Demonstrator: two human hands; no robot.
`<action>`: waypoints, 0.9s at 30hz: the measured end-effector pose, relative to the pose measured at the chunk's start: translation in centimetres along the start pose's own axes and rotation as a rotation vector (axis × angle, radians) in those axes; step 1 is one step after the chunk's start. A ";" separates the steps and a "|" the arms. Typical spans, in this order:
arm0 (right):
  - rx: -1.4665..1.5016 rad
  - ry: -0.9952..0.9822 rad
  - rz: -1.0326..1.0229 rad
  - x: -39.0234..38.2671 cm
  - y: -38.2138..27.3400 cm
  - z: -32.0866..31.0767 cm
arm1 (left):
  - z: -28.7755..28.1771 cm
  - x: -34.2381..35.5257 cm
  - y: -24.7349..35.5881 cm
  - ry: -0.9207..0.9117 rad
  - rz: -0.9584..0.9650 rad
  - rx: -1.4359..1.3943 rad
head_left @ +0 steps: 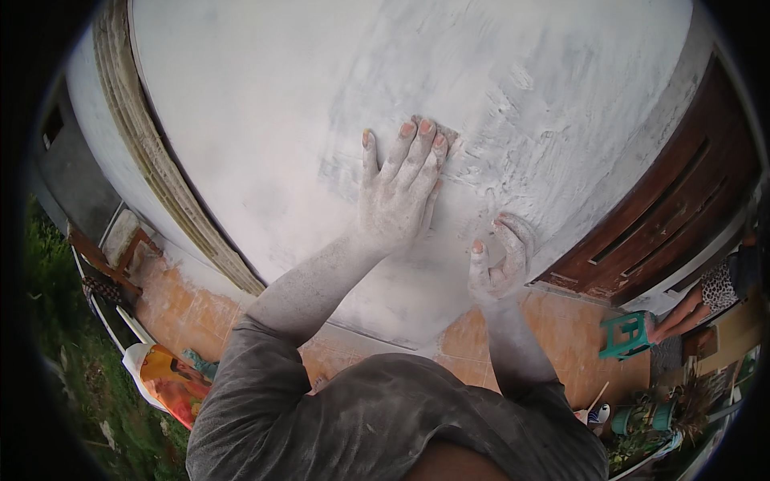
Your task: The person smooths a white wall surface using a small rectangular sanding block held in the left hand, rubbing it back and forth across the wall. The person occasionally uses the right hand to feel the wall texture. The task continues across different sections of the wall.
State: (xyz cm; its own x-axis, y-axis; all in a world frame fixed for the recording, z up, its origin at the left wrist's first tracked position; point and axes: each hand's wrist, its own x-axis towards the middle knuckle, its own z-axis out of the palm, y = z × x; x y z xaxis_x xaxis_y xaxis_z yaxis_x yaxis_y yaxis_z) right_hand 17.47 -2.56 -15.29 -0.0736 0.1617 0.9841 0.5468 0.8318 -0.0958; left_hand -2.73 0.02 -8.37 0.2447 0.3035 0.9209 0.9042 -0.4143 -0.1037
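Observation:
My left hand (pixel 397 188), coated in white dust, lies with its fingers stretched against a white plastered wall (pixel 265 104). Under its fingertips it presses a small grey-brown sheet that looks like sandpaper (pixel 451 138); most of the sheet is hidden by the fingers. Grey smears and rough ridges mark the wall around and to the right of it. Lower and to the right, my right hand (pixel 505 264) hovers close to the wall, just as dusty. Its fingers are bent and apart from the thumb, and I see nothing in it.
A brown wooden door (pixel 666 192) stands to the right, near a green plastic stool (pixel 624 335) and another person's legs (pixel 686 313). Orange floor tiles (pixel 561 337) carry white dust. At left are a wooden chair (pixel 120 252) and a colourful printed sack (pixel 168 381). Potted plants (pixel 666 417) are at lower right.

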 end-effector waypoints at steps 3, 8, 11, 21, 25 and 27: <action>-0.145 0.015 -0.107 -0.2 1.3 0.7 | -0.3 6.1 -1.2 0.158 0.016 0.033; -0.218 -0.001 -0.203 -1.1 2.1 1.4 | 0.5 1.8 1.5 0.102 -0.051 -0.076; -0.223 -0.028 -0.227 -1.4 2.1 1.4 | 1.2 -1.7 1.7 0.043 -0.013 -0.036; -0.196 -0.044 -0.257 -1.2 2.2 1.4 | 0.2 2.7 1.7 0.079 -0.082 -0.075; -0.215 -0.067 -0.249 -1.1 2.1 1.2 | 0.6 0.3 1.3 -0.005 -0.053 0.010; -0.226 -0.081 -0.254 -1.2 2.0 1.1 | -0.5 5.2 -0.1 0.077 -0.025 0.023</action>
State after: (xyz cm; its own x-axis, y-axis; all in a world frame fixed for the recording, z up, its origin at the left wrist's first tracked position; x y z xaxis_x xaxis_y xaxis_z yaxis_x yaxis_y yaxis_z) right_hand 17.69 -0.48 -16.81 -0.2915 0.0138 0.9565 0.6726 0.7139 0.1947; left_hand -1.73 1.17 -3.36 0.1952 0.2460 0.9494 0.9178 -0.3872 -0.0883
